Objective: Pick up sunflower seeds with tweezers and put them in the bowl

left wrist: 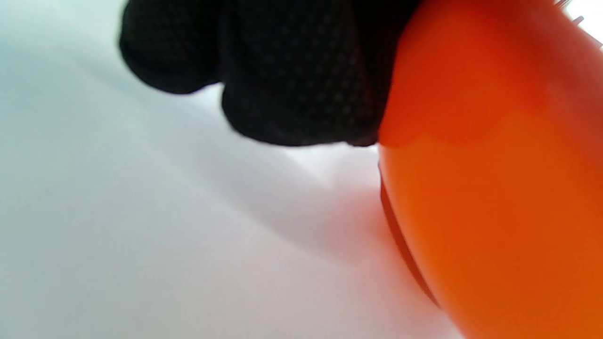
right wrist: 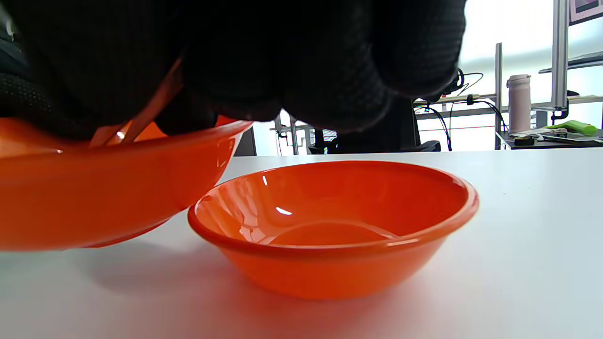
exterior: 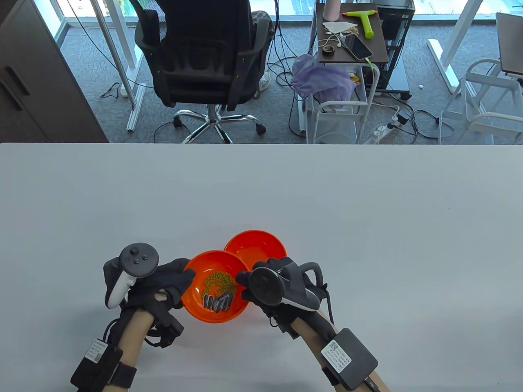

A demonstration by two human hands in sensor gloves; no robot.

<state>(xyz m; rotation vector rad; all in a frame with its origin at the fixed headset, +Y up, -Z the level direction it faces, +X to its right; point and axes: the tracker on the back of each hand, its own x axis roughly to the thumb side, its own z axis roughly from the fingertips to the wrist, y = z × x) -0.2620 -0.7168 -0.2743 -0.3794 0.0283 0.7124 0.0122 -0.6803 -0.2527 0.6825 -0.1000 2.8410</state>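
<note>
A near orange bowl [exterior: 192,304] holds green beans [exterior: 218,281] and several striped sunflower seeds [exterior: 217,302]. My left hand [exterior: 186,277] grips its left rim, and the bowl sits tilted, its right side lifted off the table in the right wrist view [right wrist: 94,197]. The left wrist view shows my fingers [left wrist: 292,70] against its outer wall [left wrist: 494,188]. My right hand [exterior: 243,282] is over the bowl's right rim and holds thin tweezers [right wrist: 146,113] that slant down into it; their tips are hidden. An empty orange bowl [exterior: 255,245] stands just behind, touching or nearly touching the near one; it also shows in the right wrist view [right wrist: 330,226].
The white table [exterior: 367,228] stretches far and to both sides of the bowls. Beyond its far edge stand a black office chair [exterior: 204,49] and a cart [exterior: 351,41] with small items.
</note>
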